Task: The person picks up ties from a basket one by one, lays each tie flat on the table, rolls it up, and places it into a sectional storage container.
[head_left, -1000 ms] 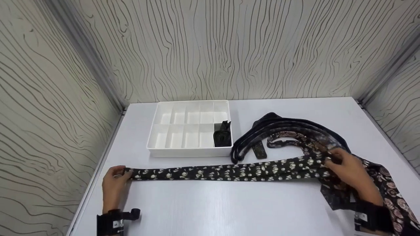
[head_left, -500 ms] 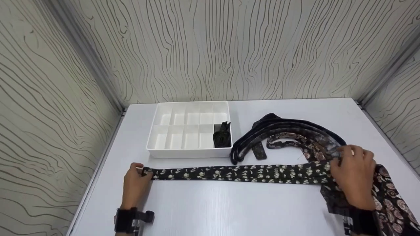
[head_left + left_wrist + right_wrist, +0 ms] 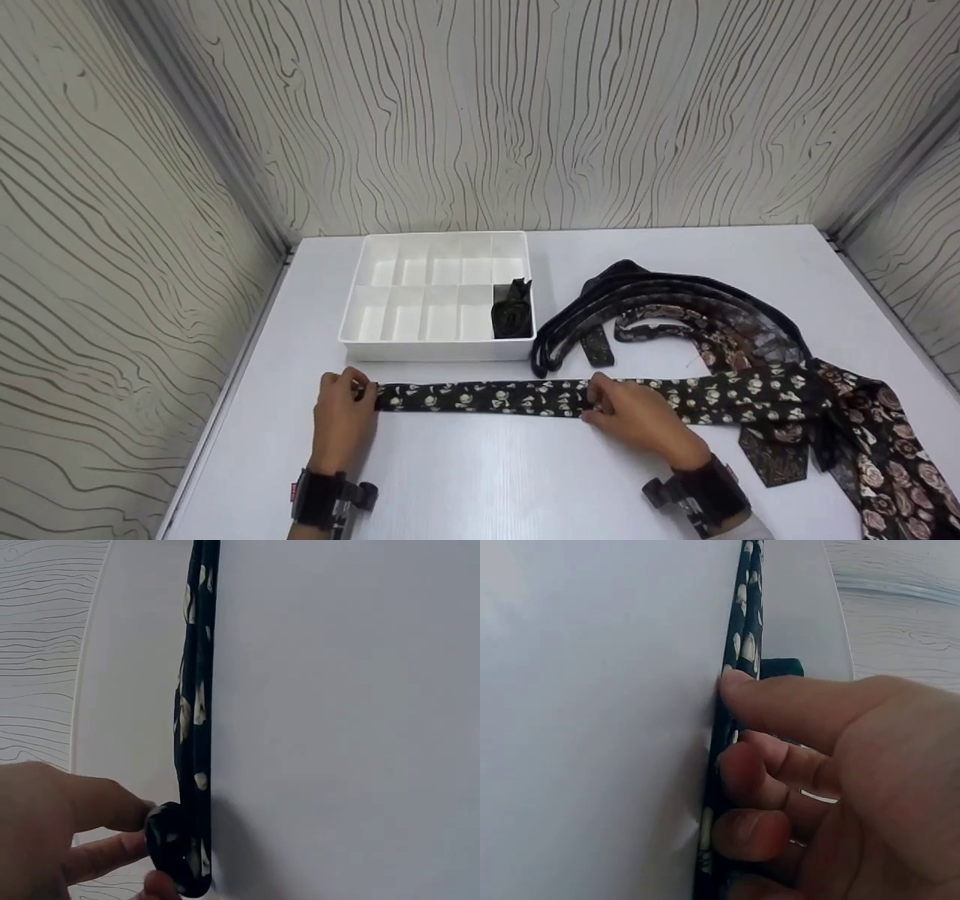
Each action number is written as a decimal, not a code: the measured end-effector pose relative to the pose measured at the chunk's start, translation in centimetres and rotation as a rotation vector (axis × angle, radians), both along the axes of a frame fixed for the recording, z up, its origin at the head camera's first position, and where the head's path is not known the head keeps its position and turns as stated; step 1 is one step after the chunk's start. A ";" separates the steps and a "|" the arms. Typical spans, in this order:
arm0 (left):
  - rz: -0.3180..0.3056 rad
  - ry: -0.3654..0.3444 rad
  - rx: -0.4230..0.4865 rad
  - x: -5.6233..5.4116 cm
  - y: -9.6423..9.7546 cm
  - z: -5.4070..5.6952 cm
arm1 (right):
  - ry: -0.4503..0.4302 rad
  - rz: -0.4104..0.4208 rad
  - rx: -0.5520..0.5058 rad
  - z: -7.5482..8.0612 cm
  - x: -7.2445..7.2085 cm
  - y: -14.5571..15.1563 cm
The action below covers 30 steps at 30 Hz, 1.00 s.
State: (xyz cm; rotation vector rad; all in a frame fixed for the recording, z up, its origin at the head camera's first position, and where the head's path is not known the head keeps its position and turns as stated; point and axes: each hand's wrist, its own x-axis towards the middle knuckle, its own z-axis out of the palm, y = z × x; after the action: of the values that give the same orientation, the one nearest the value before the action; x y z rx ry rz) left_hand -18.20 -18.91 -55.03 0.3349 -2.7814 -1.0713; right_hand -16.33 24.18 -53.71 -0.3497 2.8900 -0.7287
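A black necktie with white flowers lies stretched sideways across the white table, folded lengthwise. At its narrow left end my left hand pinches the tip; the left wrist view shows that end curled into a small loop between thumb and fingers. Around the middle of the tie, my right hand holds it with thumb and curled fingers at its edges, also seen in the right wrist view. The wide end rests over other neckties on the right.
A white divided box stands behind the tie, with a rolled black tie in its front right compartment. Several dark neckties lie in a curve at the right, one with roses reaching the near right corner. Patterned walls stand around.
My left hand has moved right with the tie's narrow end, which has become curled. The right hand has left the wide end and come left to the tie's middle.
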 end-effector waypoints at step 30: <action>-0.222 0.041 0.074 -1.2 4.0 -0.1 | -0.021 0.003 -0.064 -0.7 -0.2 0.6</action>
State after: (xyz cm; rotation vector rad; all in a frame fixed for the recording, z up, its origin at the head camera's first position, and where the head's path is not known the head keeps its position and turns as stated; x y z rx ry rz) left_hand -19.40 -14.92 -55.13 0.0114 -2.7971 -1.2156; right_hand -16.54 24.75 -54.43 -0.3514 2.8511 -0.8202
